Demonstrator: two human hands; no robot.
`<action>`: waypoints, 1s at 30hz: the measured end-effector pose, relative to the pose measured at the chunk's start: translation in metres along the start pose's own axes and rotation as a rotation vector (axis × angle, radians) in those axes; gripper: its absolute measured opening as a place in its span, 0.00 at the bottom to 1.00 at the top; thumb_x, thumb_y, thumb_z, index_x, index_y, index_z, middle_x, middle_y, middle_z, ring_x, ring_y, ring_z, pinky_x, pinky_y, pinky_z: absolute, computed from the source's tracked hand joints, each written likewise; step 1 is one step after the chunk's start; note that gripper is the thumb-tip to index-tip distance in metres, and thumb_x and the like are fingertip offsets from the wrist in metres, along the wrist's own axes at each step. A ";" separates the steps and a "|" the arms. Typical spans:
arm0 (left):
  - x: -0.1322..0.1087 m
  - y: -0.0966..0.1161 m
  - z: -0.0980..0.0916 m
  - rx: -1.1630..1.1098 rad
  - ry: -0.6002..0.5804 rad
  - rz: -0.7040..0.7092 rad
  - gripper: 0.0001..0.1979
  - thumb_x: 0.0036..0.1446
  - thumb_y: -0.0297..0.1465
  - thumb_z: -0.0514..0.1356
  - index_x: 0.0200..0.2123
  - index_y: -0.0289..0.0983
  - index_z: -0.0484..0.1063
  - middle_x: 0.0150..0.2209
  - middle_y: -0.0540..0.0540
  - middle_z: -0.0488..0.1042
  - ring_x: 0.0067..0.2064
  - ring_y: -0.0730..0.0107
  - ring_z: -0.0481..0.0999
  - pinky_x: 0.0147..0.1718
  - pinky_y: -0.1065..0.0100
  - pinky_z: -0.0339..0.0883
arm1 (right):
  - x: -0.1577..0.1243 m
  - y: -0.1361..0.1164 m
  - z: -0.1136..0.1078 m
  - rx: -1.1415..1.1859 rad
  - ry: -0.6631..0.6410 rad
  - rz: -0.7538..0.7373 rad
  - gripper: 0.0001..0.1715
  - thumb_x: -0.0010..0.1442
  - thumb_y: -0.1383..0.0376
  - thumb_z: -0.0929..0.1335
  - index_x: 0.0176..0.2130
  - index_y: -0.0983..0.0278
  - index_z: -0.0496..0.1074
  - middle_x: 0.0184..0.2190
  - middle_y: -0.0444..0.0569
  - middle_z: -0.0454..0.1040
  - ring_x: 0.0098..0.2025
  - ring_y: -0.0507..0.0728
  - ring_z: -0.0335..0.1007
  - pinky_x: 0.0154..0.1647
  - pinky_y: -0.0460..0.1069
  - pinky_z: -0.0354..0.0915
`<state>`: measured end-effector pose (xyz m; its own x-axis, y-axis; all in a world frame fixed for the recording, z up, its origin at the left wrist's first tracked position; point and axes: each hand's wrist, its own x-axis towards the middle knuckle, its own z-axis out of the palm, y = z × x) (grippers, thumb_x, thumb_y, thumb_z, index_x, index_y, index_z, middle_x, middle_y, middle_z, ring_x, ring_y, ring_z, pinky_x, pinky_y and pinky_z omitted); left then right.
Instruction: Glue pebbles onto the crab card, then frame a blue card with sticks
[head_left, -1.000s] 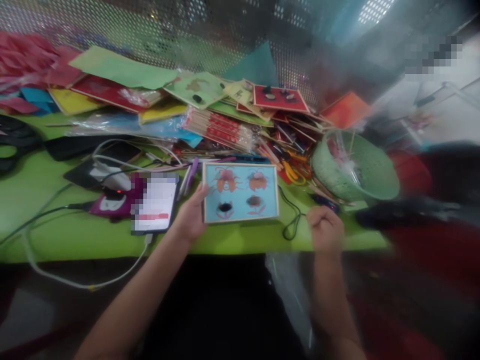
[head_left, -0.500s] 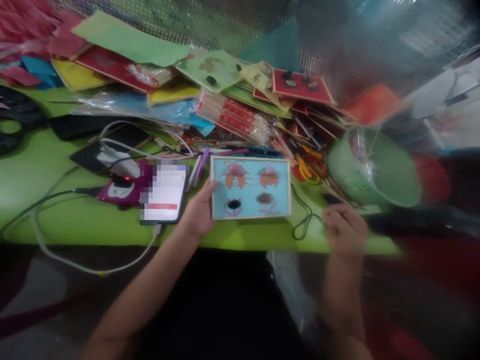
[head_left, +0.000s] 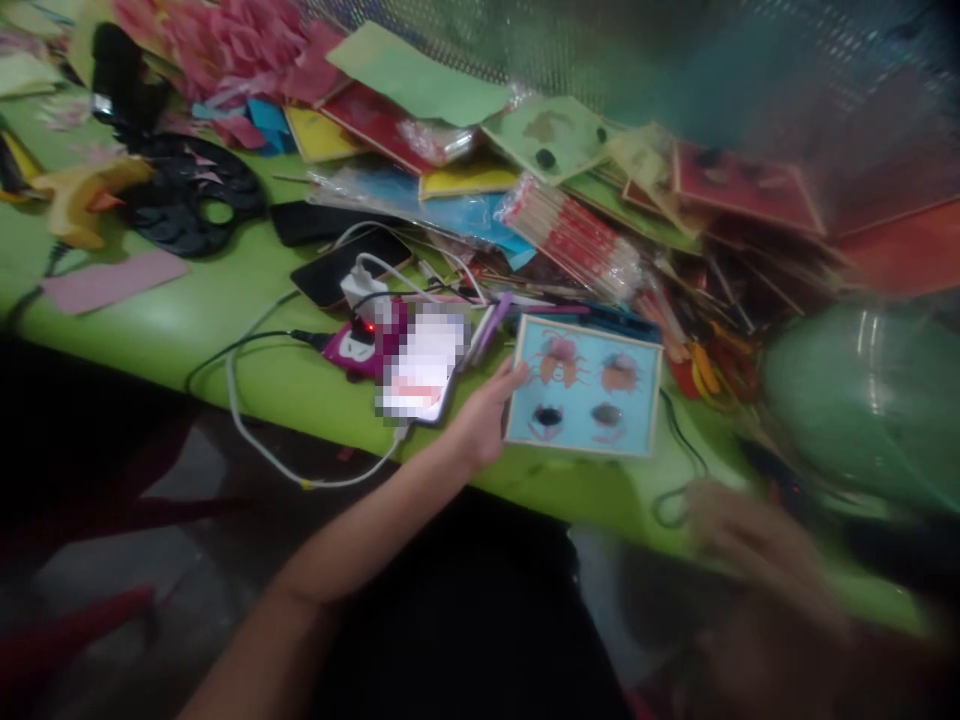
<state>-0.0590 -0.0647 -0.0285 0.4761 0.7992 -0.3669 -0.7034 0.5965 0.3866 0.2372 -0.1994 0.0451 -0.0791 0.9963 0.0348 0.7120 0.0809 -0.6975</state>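
My left hand (head_left: 491, 415) is closed on the left edge of a framed picture (head_left: 583, 388). The picture has a pale wooden border and a light blue ground, with orange and pink bug-like figures above and two dark oval shapes with pink marks below. It is tilted up toward me over the table's front edge. My right hand (head_left: 757, 545) is a blur at the lower right, apart from the picture, and its fingers cannot be made out. A thin black cord loop (head_left: 671, 505) lies just left of it.
On the green table (head_left: 247, 370), left of the picture, lie a charging phone (head_left: 424, 365), a purple power strip (head_left: 352, 350) and a glue gun (head_left: 90, 200). Behind are wrapped sticks (head_left: 570, 240) and coloured boards. A green basket (head_left: 862, 400) and orange-handled scissors (head_left: 705, 370) stand right.
The view has swung left, bringing the glue gun into sight. My right hand has moved down and is smeared now. My left hand keeps hold of the framed picture, now slightly turned.
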 end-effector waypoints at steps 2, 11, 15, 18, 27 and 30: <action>-0.001 0.000 0.000 -0.010 0.013 -0.006 0.25 0.64 0.34 0.64 0.63 0.40 0.68 0.51 0.40 0.83 0.55 0.49 0.81 0.56 0.48 0.74 | 0.000 -0.013 -0.003 -0.027 -0.332 -0.163 0.16 0.60 0.48 0.75 0.42 0.53 0.85 0.37 0.49 0.85 0.41 0.62 0.82 0.41 0.54 0.77; -0.003 0.004 0.006 0.044 0.080 -0.051 0.21 0.67 0.31 0.61 0.62 0.41 0.70 0.49 0.43 0.84 0.56 0.51 0.81 0.58 0.48 0.74 | 0.033 -0.031 0.039 -0.109 0.059 -0.177 0.16 0.69 0.63 0.70 0.55 0.55 0.78 0.51 0.49 0.82 0.55 0.60 0.78 0.58 0.57 0.73; -0.006 0.005 0.011 0.096 0.136 -0.058 0.20 0.67 0.30 0.60 0.61 0.38 0.71 0.51 0.41 0.83 0.58 0.51 0.80 0.59 0.47 0.73 | 0.045 -0.023 0.063 -0.189 0.059 -0.251 0.22 0.70 0.62 0.69 0.62 0.55 0.73 0.58 0.50 0.79 0.60 0.61 0.75 0.61 0.60 0.70; -0.008 0.005 0.015 0.119 0.138 -0.050 0.19 0.69 0.31 0.58 0.60 0.35 0.71 0.54 0.38 0.81 0.60 0.49 0.78 0.61 0.45 0.71 | 0.048 -0.018 0.075 -0.251 0.052 -0.272 0.25 0.71 0.61 0.67 0.66 0.55 0.69 0.62 0.51 0.76 0.62 0.61 0.73 0.63 0.61 0.68; -0.007 0.006 0.011 0.083 0.031 -0.104 0.22 0.71 0.34 0.55 0.64 0.35 0.69 0.58 0.36 0.79 0.63 0.46 0.74 0.63 0.42 0.68 | 0.049 -0.013 0.088 -0.341 0.062 -0.291 0.24 0.71 0.62 0.67 0.64 0.58 0.71 0.62 0.52 0.76 0.62 0.61 0.73 0.63 0.61 0.69; -0.007 0.006 0.008 0.042 0.013 -0.118 0.22 0.71 0.34 0.55 0.65 0.37 0.68 0.58 0.37 0.79 0.64 0.47 0.75 0.63 0.44 0.68 | 0.048 -0.013 0.088 -0.359 0.050 -0.286 0.24 0.71 0.62 0.68 0.64 0.59 0.71 0.63 0.52 0.76 0.63 0.62 0.73 0.63 0.61 0.68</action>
<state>-0.0620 -0.0661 -0.0167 0.5471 0.7225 -0.4227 -0.6202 0.6890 0.3750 0.1633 -0.1548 -0.0071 -0.2803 0.9319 0.2303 0.8638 0.3495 -0.3628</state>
